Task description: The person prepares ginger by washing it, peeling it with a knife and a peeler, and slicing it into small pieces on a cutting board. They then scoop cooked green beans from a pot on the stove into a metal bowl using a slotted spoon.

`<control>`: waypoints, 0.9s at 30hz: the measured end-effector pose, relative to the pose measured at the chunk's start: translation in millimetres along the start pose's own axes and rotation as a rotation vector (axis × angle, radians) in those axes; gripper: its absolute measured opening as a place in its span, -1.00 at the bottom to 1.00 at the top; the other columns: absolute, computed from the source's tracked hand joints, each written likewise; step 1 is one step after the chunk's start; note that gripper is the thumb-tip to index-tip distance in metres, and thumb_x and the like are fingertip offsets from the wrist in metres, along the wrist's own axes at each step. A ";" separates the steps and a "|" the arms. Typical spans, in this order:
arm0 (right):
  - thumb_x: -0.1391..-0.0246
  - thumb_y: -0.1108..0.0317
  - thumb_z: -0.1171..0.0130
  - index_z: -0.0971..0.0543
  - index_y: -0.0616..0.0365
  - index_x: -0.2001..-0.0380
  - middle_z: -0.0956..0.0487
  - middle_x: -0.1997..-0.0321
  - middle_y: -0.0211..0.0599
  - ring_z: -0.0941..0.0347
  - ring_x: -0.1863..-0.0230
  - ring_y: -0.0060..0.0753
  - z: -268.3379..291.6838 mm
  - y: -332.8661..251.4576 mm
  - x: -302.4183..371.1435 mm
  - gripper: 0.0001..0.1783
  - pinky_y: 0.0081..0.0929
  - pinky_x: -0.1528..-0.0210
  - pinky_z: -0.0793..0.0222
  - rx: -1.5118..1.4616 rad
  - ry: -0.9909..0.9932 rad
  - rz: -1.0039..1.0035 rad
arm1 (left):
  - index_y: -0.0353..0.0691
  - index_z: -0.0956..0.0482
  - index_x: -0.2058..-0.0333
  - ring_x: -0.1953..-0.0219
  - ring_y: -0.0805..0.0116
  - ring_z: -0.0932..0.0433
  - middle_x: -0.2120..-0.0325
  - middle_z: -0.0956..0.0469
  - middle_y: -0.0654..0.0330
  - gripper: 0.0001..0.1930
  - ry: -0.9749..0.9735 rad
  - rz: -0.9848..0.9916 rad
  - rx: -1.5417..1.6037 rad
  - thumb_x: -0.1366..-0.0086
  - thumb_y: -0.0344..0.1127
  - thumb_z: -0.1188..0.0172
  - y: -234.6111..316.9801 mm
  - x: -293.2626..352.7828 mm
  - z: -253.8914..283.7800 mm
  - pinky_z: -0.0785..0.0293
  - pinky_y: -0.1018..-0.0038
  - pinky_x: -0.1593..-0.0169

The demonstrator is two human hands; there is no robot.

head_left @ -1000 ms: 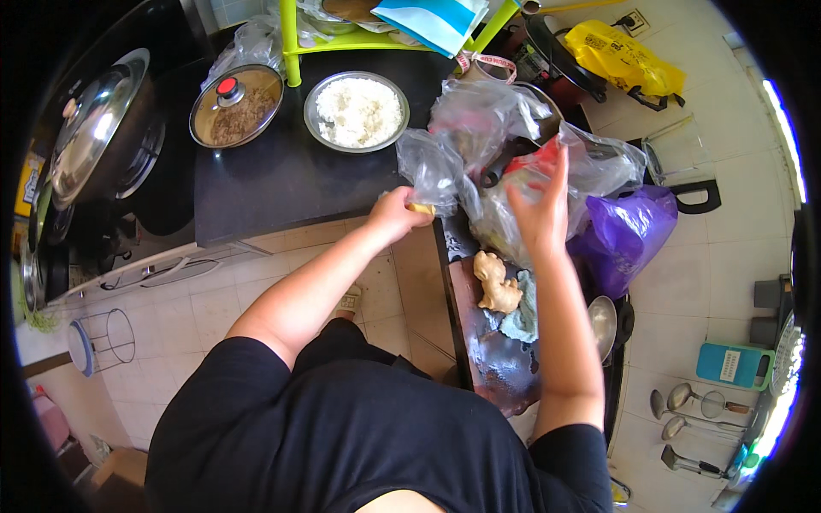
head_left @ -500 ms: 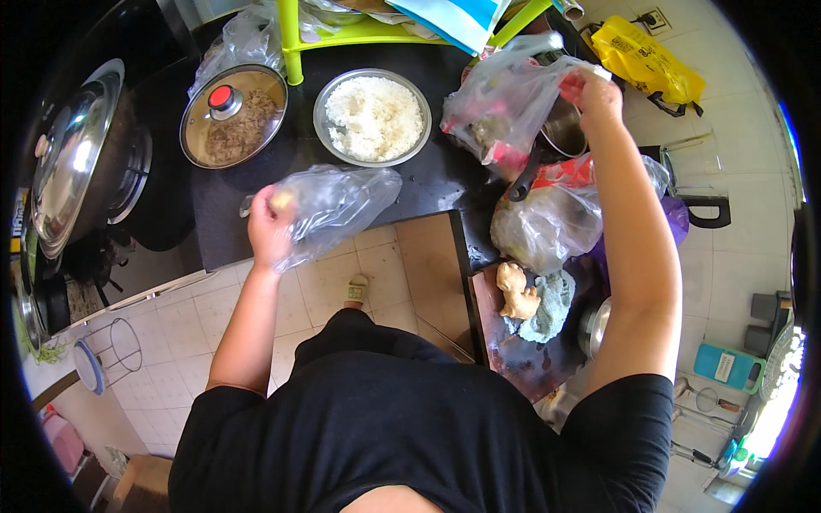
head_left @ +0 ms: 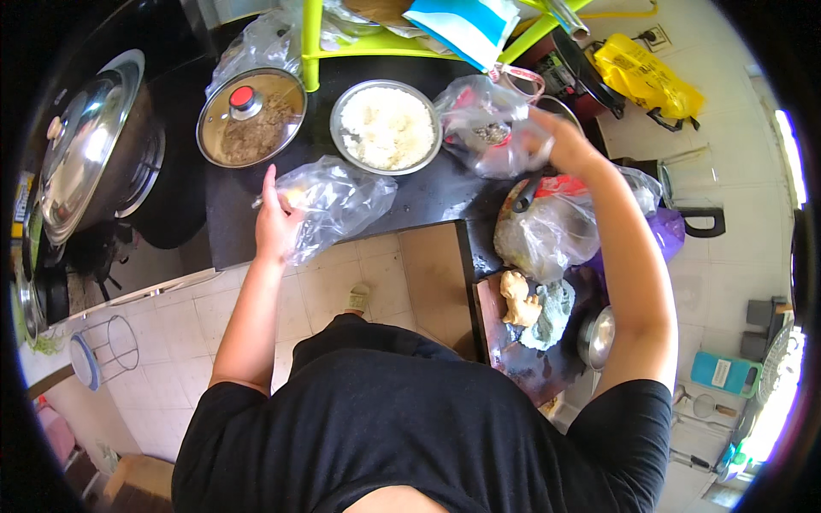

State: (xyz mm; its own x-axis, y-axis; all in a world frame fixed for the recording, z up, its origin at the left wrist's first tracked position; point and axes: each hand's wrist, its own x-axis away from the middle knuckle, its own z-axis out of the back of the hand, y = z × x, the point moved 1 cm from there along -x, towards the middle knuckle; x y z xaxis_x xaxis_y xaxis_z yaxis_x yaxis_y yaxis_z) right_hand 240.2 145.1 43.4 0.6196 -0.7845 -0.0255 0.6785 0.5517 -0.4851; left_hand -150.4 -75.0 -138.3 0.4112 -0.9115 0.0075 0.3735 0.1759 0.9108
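My left hand (head_left: 276, 227) is closed on a crumpled clear plastic bag (head_left: 346, 201) over the counter's front edge, one finger pointing up. A small pale yellow thing (head_left: 296, 193) shows by the fingers, too blurred to name. My right hand (head_left: 560, 144), smeared by motion, grips a thin plastic bag with red print (head_left: 483, 128); its fingertips are partly hidden by the film. Something dark and speckled shows inside that bag. Between the hands, farther back, stands a metal bowl of white rice (head_left: 386, 128). Left of it, a glass lid with a red knob (head_left: 243, 101) covers brown food.
A lidded wok (head_left: 90, 154) stands on the stove at left. The green rack (head_left: 385, 44) rises behind the bowl. At right lie another filled plastic bag (head_left: 552, 231), a ginger root (head_left: 516, 299) and a bluish cloth (head_left: 552, 315) on a dark board. A yellow bag (head_left: 646, 77) lies at far right.
My right hand has come down and left, lowering the red-printed bag beside the rice bowl. My left hand still holds the clear bag, and one finger has stretched out. The view has shifted slightly.
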 end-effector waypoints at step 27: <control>-0.08 0.32 0.09 -0.43 0.21 0.43 -0.44 0.47 -0.31 -0.38 0.50 -0.36 124.7 115.7 288.6 -0.81 -0.40 0.44 -0.40 -0.854 1.006 -0.940 | -0.34 -0.30 0.11 0.42 0.54 -0.46 0.37 -0.48 0.22 -0.67 -0.607 0.132 0.359 -0.15 -0.42 -0.11 98.5 9.3 -115.2 -0.34 0.66 0.44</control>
State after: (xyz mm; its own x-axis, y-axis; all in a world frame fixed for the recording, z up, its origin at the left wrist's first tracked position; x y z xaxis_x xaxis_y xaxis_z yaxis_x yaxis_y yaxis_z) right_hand 546.7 17.8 88.8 -0.5944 -0.7839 0.1796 0.0305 -0.2451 -0.9690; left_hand -14.0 -23.3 -96.0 -0.1400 -0.9554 0.2601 0.0126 0.2609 0.9653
